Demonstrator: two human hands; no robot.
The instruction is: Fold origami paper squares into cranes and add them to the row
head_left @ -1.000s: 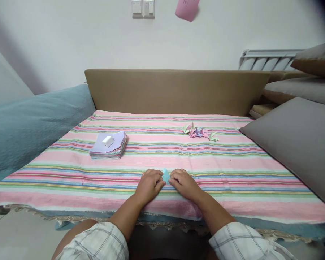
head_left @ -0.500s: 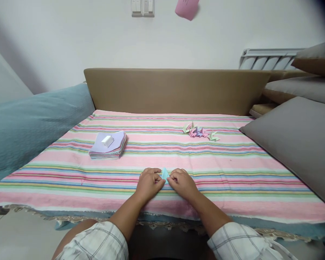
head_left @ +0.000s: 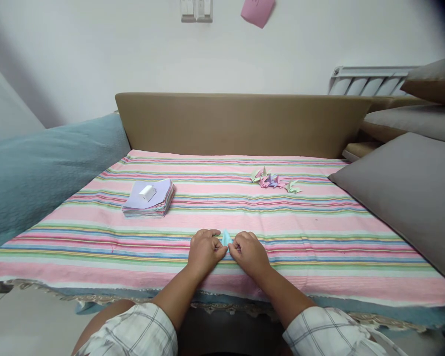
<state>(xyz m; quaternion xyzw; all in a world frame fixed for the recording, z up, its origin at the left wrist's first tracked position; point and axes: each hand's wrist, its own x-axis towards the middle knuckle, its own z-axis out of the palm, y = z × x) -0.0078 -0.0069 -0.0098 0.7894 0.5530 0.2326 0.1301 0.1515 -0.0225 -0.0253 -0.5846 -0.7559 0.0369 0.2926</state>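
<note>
A small light-blue folded paper (head_left: 226, 238) sits on the striped cloth (head_left: 319, 237) near its front edge. My left hand (head_left: 203, 249) and my right hand (head_left: 247, 251) both pinch it from either side, fingers curled and knuckles up. Only the paper's upper tip shows between the fingertips; the rest is hidden by my fingers.
A stack of coloured paper squares (head_left: 149, 199) with a small white block (head_left: 147, 192) on top lies at the left. Several folded paper pieces (head_left: 272, 181) lie at the back right. Grey cushions (head_left: 404, 198) border the right, a teal blanket (head_left: 40, 173) the left, a tan backboard (head_left: 241, 123) behind.
Both hands have drawn slightly closer together on the blue paper, hiding more of it. The view tilted a little.
</note>
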